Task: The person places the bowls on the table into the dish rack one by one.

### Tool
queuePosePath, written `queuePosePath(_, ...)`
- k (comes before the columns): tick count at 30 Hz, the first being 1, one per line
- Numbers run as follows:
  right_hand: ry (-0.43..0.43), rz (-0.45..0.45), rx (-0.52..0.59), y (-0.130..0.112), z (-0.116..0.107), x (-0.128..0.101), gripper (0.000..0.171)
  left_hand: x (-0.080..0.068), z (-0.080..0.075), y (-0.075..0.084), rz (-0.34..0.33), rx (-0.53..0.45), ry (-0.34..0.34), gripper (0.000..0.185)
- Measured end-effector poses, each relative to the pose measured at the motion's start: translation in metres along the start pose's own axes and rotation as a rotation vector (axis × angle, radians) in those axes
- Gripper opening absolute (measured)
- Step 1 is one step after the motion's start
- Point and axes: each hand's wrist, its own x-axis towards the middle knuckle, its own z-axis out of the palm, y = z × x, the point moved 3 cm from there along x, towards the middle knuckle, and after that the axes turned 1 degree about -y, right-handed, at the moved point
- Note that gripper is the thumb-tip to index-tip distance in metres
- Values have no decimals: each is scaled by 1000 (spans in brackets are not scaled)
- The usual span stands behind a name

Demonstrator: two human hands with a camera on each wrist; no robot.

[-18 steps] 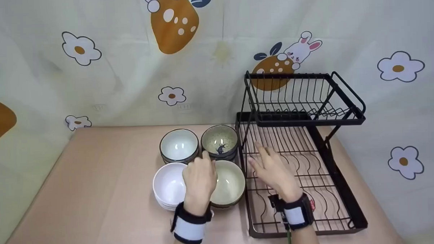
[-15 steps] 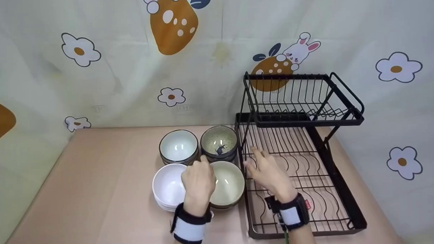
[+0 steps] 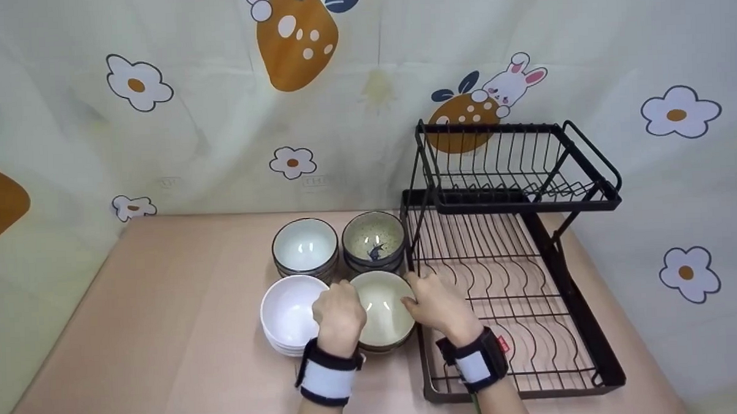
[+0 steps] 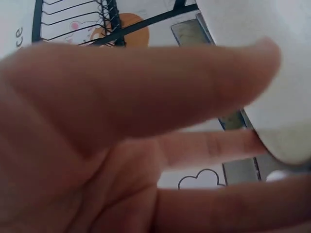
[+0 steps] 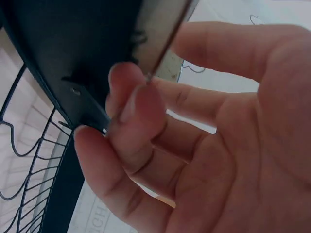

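Four stacks of bowls stand close together. A cream bowl (image 3: pixel 382 323) tops the front right stack. At its left rim is my left hand (image 3: pixel 340 309); in the left wrist view the thumb (image 4: pixel 218 73) extends across the pale bowl (image 4: pixel 291 92), apart from the other fingers. My right hand (image 3: pixel 436 302) is at the bowl's right rim, beside the rack. The right wrist view shows its fingers (image 5: pixel 141 114) bent and spread from the thumb. Whether either hand bears on the rim is hidden. A white bowl (image 3: pixel 286 314) tops the stack left of my left hand.
A black two-tier dish rack (image 3: pixel 584 328) stands immediately right of the bowls, its upper basket (image 3: pixel 515 205) raised at the back. Behind the front stacks are a pale blue bowl (image 3: pixel 304 246) and a speckled green bowl (image 3: pixel 369 231). A printed curtain (image 3: pixel 206 114) hangs behind the table (image 3: pixel 164 318).
My right hand has moved left and down from above the rack to the cream bowl's right rim. My left hand has shifted slightly down at the left rim. The bowls stay in place.
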Motion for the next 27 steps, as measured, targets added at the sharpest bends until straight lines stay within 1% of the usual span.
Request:
queuePosePath(3, 2, 2, -14, -2, 3, 0, 35, 4, 3, 0, -19, -14, -14, 18)
queuePosePath(7, -25, 31, -20, -2, 6, 0, 35, 7, 6, -1, -34, -20, 0, 16)
queuePosePath(13, 0, 20, -56, -4, 8, -1, 31, 7, 6, -1, -4, -12, 22, 17)
queuePosePath(17, 1, 21, -48, -4, 8, -1, 29, 6, 4, -2, 25, -8, 31, 17)
queuePosePath(20, -19, 37, -22, -3, 8, 0, 31, 5, 2, -2, 57, 7, 48, 17)
queuePosePath(23, -49, 61, 39, -2, 6, 1, 34, 4, 0, -3, 86, 20, 68, 16)
queuePosePath(27, -53, 48, 120, 0, 2, 2, 30, 3, -3, -4, 117, 17, 84, 16)
